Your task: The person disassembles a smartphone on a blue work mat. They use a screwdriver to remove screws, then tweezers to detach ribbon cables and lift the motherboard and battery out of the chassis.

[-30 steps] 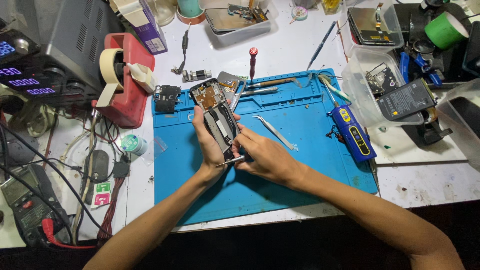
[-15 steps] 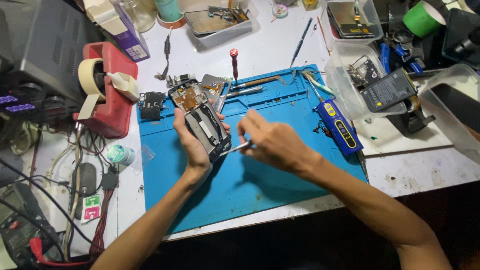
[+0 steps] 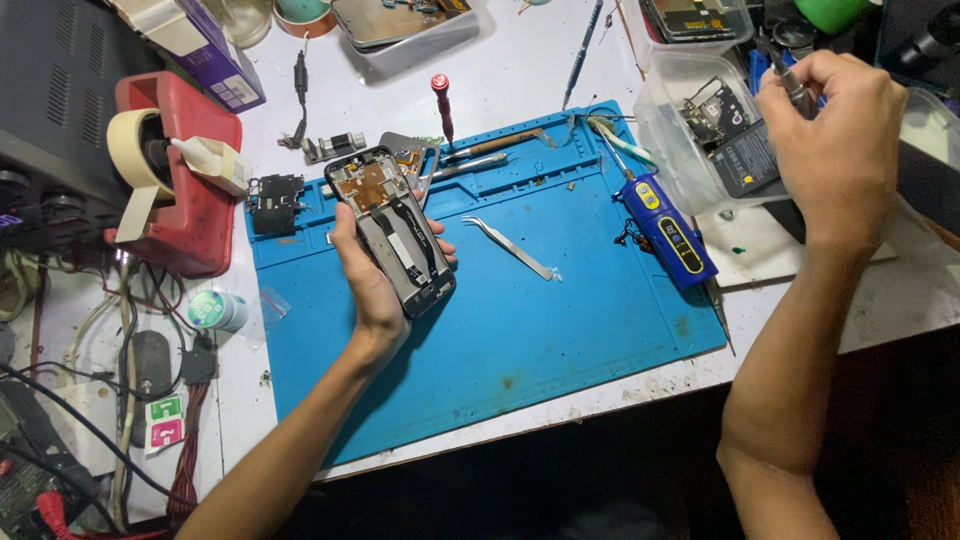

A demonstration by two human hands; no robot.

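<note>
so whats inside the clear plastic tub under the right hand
The clear tub holds a small metal frame part and a dark flat battery-like slab. The right hand, holding a thin tool, covers the tub's far corner, so anything there is hidden.

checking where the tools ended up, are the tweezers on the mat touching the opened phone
Apart. The head view shows the tweezers lying flat on the blue mat, with bare mat between them and the phone held in the left hand.
</note>
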